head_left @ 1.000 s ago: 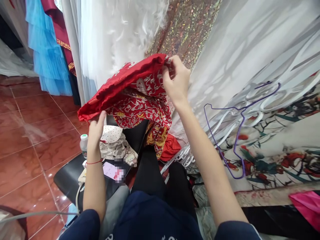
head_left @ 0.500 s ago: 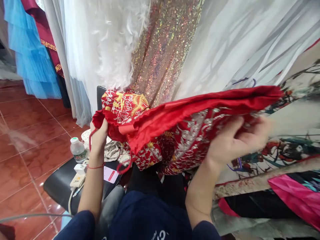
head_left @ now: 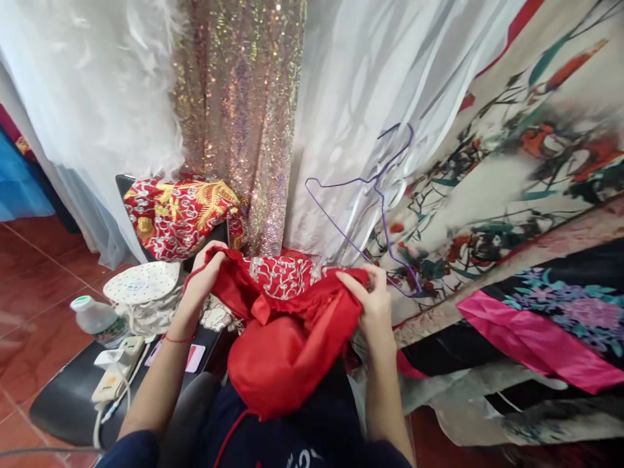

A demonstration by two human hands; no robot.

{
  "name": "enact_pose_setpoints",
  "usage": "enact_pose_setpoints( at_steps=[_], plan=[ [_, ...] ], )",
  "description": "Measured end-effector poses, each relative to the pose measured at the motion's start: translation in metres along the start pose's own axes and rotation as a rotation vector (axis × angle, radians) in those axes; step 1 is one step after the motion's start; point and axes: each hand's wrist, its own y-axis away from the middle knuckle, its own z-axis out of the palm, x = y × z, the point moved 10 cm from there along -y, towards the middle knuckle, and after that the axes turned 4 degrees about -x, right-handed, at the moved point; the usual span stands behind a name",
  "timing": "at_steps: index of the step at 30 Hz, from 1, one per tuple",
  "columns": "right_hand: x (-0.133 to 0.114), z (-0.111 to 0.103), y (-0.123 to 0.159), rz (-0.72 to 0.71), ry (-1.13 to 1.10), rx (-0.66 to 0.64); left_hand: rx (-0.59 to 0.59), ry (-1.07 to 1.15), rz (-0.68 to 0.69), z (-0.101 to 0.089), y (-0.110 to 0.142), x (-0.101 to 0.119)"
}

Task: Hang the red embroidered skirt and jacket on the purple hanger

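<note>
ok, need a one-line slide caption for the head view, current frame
Left hand and right hand hold a red embroidered garment by its edge, purple hanger beyond.

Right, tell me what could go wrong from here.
The thin red cord trails from the red garment over the lap and might snag.
The bottle stands beside the power strip; a bump from the left arm might tip it over.
The purple hanger looks close to the right hand, so fabric might catch on it.
</note>
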Motion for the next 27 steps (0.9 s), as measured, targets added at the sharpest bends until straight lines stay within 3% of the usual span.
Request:
enact_pose_setpoints(
  at_steps=[3,6,9,13,16,19,22,27],
  plan=[
    [0.022,-0.01,0.02,-0.016,-0.037,-0.054,-0.084,0.116,-0.053,0.033,-0.001,-0.014],
    [0.029,-0.03,0.027,-0.056,0.014,-0.057,-0.077,0.193,-0.11,0.062,-0.013,-0.03],
    [0.022,-0.047,0.035,-0.152,0.108,-0.001,-0.016,0.244,-0.141,0.096,-0.043,-0.044],
    [0.015,-0.058,0.047,-0.245,0.093,0.045,0.027,0.36,-0.148,0.157,-0.098,-0.063],
    [0.005,-0.061,0.052,-0.397,-0.009,-0.048,0.012,0.352,-0.117,0.201,-0.136,-0.078],
    [0.002,-0.06,0.049,-0.472,-0.216,-0.244,-0.061,0.314,-0.105,0.235,-0.159,-0.091],
    [0.01,-0.06,0.041,-0.421,-0.353,-0.295,-0.135,0.235,-0.061,0.253,-0.166,-0.096],
    [0.026,-0.047,0.039,-0.381,0.092,-0.242,-0.176,0.151,0.02,0.259,-0.171,-0.092]
  ],
)
